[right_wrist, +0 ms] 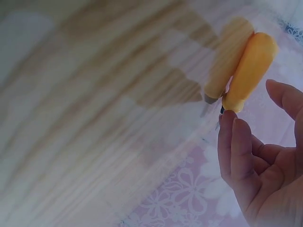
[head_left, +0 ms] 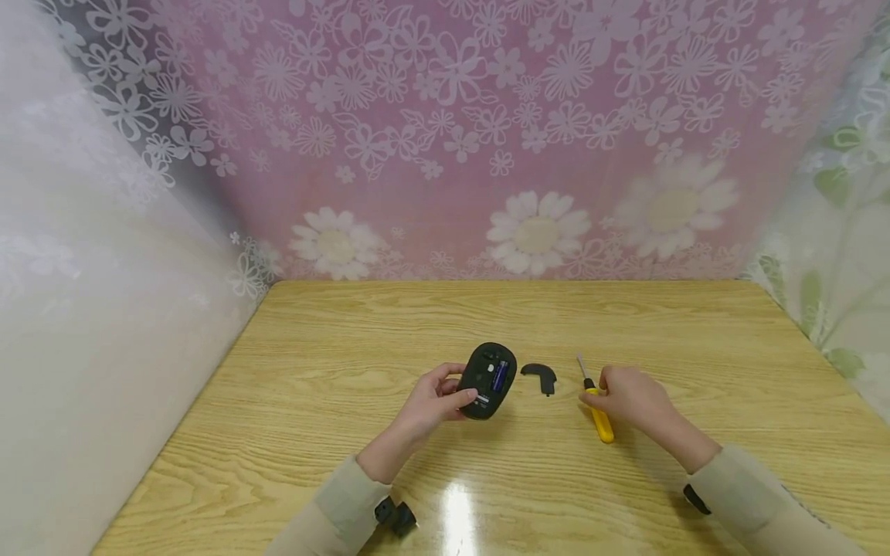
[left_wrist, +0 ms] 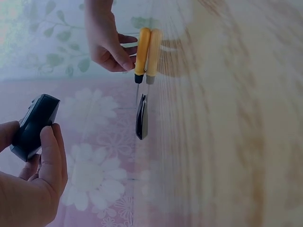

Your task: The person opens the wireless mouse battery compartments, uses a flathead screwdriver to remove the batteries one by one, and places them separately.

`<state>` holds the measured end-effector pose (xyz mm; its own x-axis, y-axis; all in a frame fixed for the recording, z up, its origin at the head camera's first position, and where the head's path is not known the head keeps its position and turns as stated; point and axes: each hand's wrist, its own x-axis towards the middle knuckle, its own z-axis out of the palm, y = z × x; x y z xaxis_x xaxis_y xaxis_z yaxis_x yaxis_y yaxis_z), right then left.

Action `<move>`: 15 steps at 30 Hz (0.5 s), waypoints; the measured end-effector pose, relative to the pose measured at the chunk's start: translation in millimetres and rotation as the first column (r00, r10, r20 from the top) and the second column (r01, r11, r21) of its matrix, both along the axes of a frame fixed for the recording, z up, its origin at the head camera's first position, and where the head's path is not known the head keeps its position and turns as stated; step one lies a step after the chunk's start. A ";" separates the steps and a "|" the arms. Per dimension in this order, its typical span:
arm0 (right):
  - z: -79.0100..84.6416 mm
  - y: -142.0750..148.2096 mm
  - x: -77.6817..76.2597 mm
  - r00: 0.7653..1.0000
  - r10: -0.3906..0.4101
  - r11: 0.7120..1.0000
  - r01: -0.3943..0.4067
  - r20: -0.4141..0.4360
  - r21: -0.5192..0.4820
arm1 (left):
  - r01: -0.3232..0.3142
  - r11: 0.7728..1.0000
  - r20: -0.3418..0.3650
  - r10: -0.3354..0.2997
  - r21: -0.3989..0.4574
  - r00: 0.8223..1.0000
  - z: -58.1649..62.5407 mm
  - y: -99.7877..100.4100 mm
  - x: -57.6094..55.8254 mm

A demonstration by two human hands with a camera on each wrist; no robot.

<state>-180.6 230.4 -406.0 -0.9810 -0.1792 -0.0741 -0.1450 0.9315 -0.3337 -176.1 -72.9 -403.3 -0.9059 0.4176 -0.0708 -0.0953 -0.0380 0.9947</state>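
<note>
In the head view my left hand [head_left: 429, 401] grips a black computer mouse [head_left: 480, 405] by its side, underside up. Its battery slot is uncovered, with a blue battery [head_left: 500, 377] inside. The left wrist view shows the same mouse [left_wrist: 38, 125] edge-on between thumb and fingers. A screwdriver with a yellow handle [head_left: 601, 426] lies on the table, its shaft pointing away. My right hand [head_left: 634, 395] is beside it; in the right wrist view the fingertips are at the handle's neck, the thumb apart from the handle [right_wrist: 253, 66]. Between the hands lies a black battery cover [head_left: 541, 377].
The wood-grain table [head_left: 334, 324] is glossy and mirrors the things on it. A pink flowered curtain [head_left: 431, 154] stands along the back edge, with a pale sheet [head_left: 125, 270] at the left. A small black device [head_left: 395, 516] sits at the left cuff.
</note>
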 end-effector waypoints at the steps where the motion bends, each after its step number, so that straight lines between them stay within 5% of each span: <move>1: 0.2 -0.4 0.1 1.000 0.001 1.000 -0.001 0.006 0.004 | -0.003 1.000 -0.003 0.003 -0.002 1.000 -0.4 0.1 -0.3; 15: -3.1 -4.4 1.9 0.998 0.025 0.999 -0.027 0.054 0.038 | -0.017 1.000 -0.021 0.017 -0.012 1.000 -0.6 -1.5 -1.1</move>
